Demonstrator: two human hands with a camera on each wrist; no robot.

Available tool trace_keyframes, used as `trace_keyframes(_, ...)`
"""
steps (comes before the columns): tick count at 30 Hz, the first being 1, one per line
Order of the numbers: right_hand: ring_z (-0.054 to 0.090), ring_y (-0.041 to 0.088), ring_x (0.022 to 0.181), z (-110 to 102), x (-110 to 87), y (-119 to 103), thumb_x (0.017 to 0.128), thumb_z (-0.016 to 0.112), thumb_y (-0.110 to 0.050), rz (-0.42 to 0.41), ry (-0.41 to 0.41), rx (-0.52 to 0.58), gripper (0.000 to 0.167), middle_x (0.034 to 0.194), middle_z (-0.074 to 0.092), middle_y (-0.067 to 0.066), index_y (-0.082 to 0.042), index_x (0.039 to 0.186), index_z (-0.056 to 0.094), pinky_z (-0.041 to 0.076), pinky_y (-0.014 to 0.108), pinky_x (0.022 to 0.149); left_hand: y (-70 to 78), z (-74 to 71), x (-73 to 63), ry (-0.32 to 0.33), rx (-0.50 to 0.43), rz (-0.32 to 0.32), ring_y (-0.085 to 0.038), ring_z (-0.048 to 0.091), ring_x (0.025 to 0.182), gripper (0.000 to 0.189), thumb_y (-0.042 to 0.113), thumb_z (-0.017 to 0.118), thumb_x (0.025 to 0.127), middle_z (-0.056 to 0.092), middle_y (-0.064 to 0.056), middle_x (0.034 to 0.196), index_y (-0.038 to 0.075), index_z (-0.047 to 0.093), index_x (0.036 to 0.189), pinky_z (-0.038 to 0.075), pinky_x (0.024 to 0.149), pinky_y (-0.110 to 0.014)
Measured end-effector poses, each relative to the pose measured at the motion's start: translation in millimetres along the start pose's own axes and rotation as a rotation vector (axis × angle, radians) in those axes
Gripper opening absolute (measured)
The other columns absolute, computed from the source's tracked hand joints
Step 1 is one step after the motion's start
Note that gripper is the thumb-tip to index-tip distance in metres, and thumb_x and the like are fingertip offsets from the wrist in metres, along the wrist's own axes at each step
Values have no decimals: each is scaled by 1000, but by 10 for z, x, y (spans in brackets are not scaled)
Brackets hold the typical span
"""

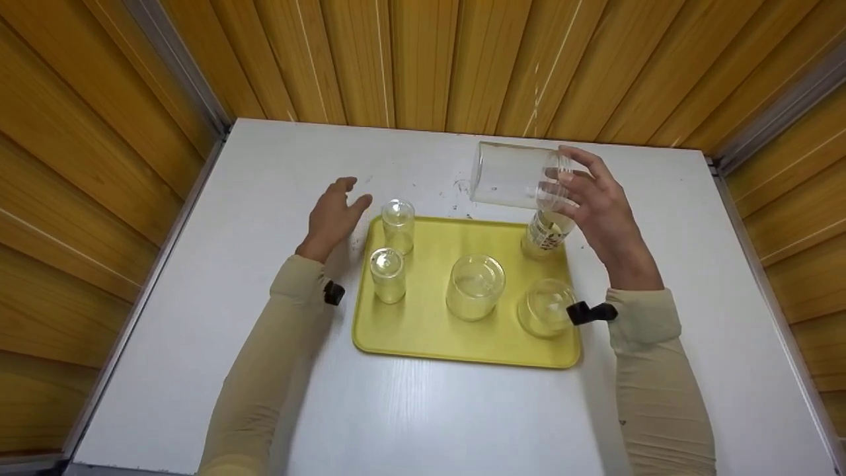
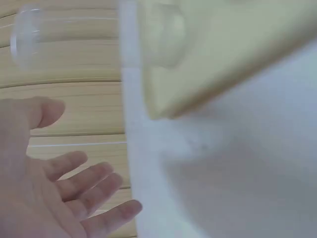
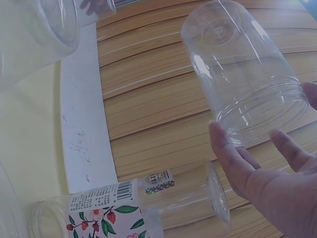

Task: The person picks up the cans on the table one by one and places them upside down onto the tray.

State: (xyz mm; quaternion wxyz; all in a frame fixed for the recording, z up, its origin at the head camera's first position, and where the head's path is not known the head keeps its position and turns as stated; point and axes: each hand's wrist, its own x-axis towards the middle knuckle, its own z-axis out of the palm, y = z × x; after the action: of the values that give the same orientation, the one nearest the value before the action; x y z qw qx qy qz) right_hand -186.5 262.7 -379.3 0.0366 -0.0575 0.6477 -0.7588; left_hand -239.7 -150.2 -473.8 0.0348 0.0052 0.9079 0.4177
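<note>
My right hand grips a large clear plastic jar by its threaded mouth end. The jar lies on its side in the air above the far edge of the yellow tray, its base toward the left. Its walls are see-through and no label shows on it. Just below it on the tray stands a clear jar with a printed label, which has red berries and green leaves. My left hand holds nothing and hovers left of the tray, fingers spread and relaxed in the left wrist view.
Two slim clear jars stand along the tray's left side. A wider clear jar is near the middle, and a low round one at the right front. The white table meets wood-patterned panels at the back.
</note>
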Motion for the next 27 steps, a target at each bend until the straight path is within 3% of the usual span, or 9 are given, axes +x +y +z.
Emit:
trace_keyframes(5,53,40,131,7,1,15,103,65,-25,3,7,2,54,146,44,28,-15,153,50,53,39,100,270,-82,11,130,-197,44,-30,50,140,59,42,57,105,53,-12,153,9,51,154,41,114,-46)
trace_keyframes(9,50,44,134,19,4,15,103,65,-25,1,1,0,54,145,45,26,-14,154,49,53,39,101,479,-84,-39,165,-372,133,-27,51,138,58,43,60,104,54,-10,152,15,52,154,43,111,-43)
trace_keyframes(14,52,41,132,29,8,8,103,65,-25,0,-4,-1,56,147,42,30,-12,155,48,53,40,102,704,-67,-117,116,-551,297,-27,50,140,60,37,65,104,52,-11,154,14,49,157,43,112,-47)
trace_keyframes(19,53,40,130,37,13,4,103,65,-24,0,-8,9,55,146,44,30,-13,154,48,53,40,101,887,-18,-198,38,-613,423,-20,51,139,65,31,67,101,51,-7,156,11,46,159,45,112,-46)
trace_keyframes(27,54,41,129,55,19,18,103,65,-23,-2,-14,29,55,146,43,31,-11,154,49,54,40,100,1101,113,-293,-92,-640,498,-18,51,140,69,29,72,98,50,-5,157,13,46,161,48,109,-44)
